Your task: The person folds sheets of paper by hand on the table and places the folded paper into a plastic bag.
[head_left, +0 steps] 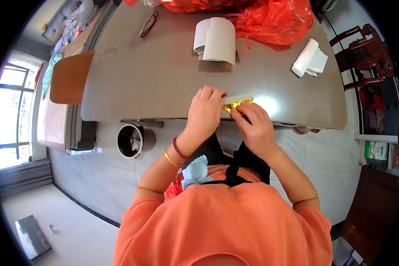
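Near the front edge of the table (155,88), a small piece of shiny gold foil paper (235,105) with a whitish strip along its far side lies between my hands. My left hand (205,111) has its fingers closed over the left end of it. On the right part of the foil, the bent fingers of my right hand (255,127) press together at the near edge. Farther back sits a curled stack of white paper sheets (220,40).
Red plastic bags (277,22) cover the back of the table. A white roll (308,58) lies at the right, glasses (149,24) at the back left. Below the table's front edge stands a waste bin (148,139). Chairs flank both sides, including a carved wooden chair (363,57).
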Action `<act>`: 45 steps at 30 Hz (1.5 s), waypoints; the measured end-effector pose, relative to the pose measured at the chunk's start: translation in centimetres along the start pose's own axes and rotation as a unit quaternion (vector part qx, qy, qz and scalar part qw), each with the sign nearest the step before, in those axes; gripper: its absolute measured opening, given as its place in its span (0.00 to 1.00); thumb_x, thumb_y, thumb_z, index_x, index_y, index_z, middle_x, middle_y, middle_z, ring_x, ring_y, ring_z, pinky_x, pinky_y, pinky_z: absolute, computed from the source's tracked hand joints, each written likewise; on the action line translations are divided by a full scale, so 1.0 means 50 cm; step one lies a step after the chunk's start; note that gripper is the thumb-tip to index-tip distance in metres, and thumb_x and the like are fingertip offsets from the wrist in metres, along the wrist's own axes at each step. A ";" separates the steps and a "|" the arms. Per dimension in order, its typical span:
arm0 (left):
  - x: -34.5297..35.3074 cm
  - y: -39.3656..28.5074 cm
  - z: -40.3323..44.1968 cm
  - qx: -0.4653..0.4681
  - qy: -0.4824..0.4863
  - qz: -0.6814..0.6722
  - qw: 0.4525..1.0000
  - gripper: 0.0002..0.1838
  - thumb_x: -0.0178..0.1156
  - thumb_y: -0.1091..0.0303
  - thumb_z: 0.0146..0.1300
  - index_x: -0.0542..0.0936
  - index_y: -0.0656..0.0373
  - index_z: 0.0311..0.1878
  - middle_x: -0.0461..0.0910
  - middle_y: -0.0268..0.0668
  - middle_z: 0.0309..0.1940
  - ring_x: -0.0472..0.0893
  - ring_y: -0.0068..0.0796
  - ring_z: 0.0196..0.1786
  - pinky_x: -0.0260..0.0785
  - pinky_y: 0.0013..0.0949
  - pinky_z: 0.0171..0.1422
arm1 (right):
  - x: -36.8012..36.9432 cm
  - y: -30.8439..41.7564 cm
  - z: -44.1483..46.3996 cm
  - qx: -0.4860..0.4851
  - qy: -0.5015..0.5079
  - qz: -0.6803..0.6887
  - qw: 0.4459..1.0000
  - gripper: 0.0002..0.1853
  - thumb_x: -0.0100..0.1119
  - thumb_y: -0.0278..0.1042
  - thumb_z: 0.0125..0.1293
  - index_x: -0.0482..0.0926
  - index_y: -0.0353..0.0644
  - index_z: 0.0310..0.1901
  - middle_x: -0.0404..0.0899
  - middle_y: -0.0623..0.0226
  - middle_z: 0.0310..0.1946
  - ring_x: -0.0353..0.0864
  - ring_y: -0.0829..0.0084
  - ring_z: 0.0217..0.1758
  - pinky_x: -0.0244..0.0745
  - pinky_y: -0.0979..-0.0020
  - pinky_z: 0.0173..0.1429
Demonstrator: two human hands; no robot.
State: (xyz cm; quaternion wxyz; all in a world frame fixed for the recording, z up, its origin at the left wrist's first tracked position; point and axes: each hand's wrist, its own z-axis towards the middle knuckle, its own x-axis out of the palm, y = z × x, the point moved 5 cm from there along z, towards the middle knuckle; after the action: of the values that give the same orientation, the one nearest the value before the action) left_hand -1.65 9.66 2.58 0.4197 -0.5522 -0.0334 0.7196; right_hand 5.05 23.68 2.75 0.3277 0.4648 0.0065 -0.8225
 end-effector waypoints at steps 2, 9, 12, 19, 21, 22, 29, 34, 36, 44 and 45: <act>-0.009 -0.009 0.006 -0.006 0.026 0.028 0.999 0.12 0.65 0.67 0.60 0.79 0.58 0.45 0.77 0.42 0.43 0.76 0.46 0.49 0.70 0.45 0.53 | 0.000 -0.005 0.011 0.003 0.014 0.032 0.999 0.15 0.63 0.25 0.53 0.83 0.40 0.46 0.78 0.63 0.45 0.78 0.59 0.52 0.74 0.56 0.57; -0.007 0.000 0.057 0.002 0.173 0.078 0.982 0.14 0.69 0.63 0.55 0.79 0.55 0.42 0.80 0.38 0.38 0.78 0.44 0.45 0.69 0.43 0.47 | 0.005 -0.073 0.062 0.064 0.069 0.107 0.990 0.15 0.64 0.22 0.54 0.82 0.41 0.45 0.76 0.65 0.45 0.76 0.57 0.49 0.73 0.59 0.55; -0.007 -0.003 0.059 0.049 0.137 0.082 0.986 0.14 0.69 0.62 0.55 0.78 0.54 0.41 0.81 0.37 0.34 0.79 0.45 0.44 0.70 0.44 0.46 | -0.002 -0.092 0.085 0.036 0.091 0.059 0.993 0.15 0.66 0.23 0.53 0.81 0.41 0.44 0.75 0.64 0.46 0.75 0.58 0.52 0.74 0.59 0.55; 0.000 -0.004 0.066 -0.015 0.199 0.040 0.979 0.12 0.68 0.64 0.56 0.79 0.57 0.39 0.82 0.42 0.37 0.80 0.48 0.48 0.70 0.47 0.48 | 0.015 -0.126 0.112 0.026 0.244 0.087 0.966 0.10 0.66 0.29 0.55 0.79 0.43 0.40 0.79 0.63 0.40 0.75 0.58 0.50 0.71 0.58 0.56; 0.001 -0.004 0.061 -0.002 0.194 0.043 0.980 0.11 0.67 0.64 0.57 0.79 0.58 0.38 0.82 0.43 0.38 0.80 0.48 0.48 0.71 0.47 0.49 | 0.019 -0.150 0.108 0.008 0.249 0.158 0.956 0.09 0.65 0.29 0.56 0.79 0.43 0.39 0.79 0.63 0.38 0.75 0.59 0.48 0.71 0.58 0.54; 0.003 -0.003 0.058 0.005 0.192 0.045 0.980 0.11 0.67 0.65 0.57 0.79 0.59 0.38 0.82 0.43 0.38 0.79 0.48 0.48 0.71 0.47 0.50 | 0.021 -0.158 0.104 -0.001 0.251 0.193 0.949 0.08 0.65 0.28 0.56 0.79 0.43 0.38 0.79 0.63 0.37 0.75 0.59 0.48 0.71 0.58 0.53; -0.007 -0.035 0.047 0.079 0.121 0.112 0.983 0.08 0.63 0.67 0.57 0.79 0.59 0.38 0.78 0.40 0.34 0.79 0.43 0.43 0.72 0.43 0.49 | -0.014 -0.141 0.074 -0.120 0.138 0.065 0.981 0.07 0.63 0.29 0.56 0.80 0.41 0.38 0.78 0.66 0.38 0.76 0.62 0.46 0.72 0.62 0.50; 0.010 -0.088 -0.043 0.196 0.035 0.281 0.939 0.10 0.58 0.69 0.54 0.78 0.60 0.40 0.73 0.34 0.33 0.76 0.31 0.38 0.72 0.34 0.45 | -0.052 -0.103 0.037 -0.192 0.065 0.014 0.979 0.11 0.60 0.28 0.55 0.81 0.38 0.41 0.76 0.67 0.38 0.76 0.64 0.46 0.73 0.63 0.53; 0.003 -0.096 -0.061 0.191 0.035 0.286 0.938 0.15 0.59 0.68 0.55 0.79 0.62 0.46 0.74 0.34 0.33 0.76 0.31 0.38 0.72 0.32 0.47 | -0.060 -0.096 0.023 -0.176 0.055 0.001 0.983 0.13 0.60 0.28 0.55 0.82 0.38 0.43 0.76 0.66 0.38 0.76 0.64 0.46 0.72 0.64 0.54; 0.032 -0.105 -0.058 0.166 -0.016 0.316 0.934 0.23 0.65 0.61 0.58 0.80 0.59 0.56 0.74 0.34 0.35 0.74 0.32 0.40 0.70 0.39 0.56 | -0.052 -0.062 0.005 -0.079 0.040 -0.028 0.996 0.25 0.71 0.31 0.50 0.81 0.45 0.53 0.74 0.67 0.42 0.74 0.63 0.51 0.70 0.57 0.59; 0.032 -0.107 -0.059 0.171 -0.022 0.314 0.933 0.23 0.65 0.61 0.58 0.80 0.59 0.56 0.74 0.34 0.35 0.74 0.32 0.40 0.70 0.39 0.57 | -0.042 -0.063 0.000 -0.073 0.036 -0.044 0.996 0.26 0.73 0.32 0.49 0.81 0.46 0.54 0.73 0.68 0.43 0.73 0.63 0.52 0.69 0.56 0.59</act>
State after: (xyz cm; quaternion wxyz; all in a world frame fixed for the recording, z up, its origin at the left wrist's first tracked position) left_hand 3.73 12.91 2.93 0.2592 -0.4382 0.2564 0.8216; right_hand 4.11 27.27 3.45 0.3239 0.4683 0.0982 -0.8162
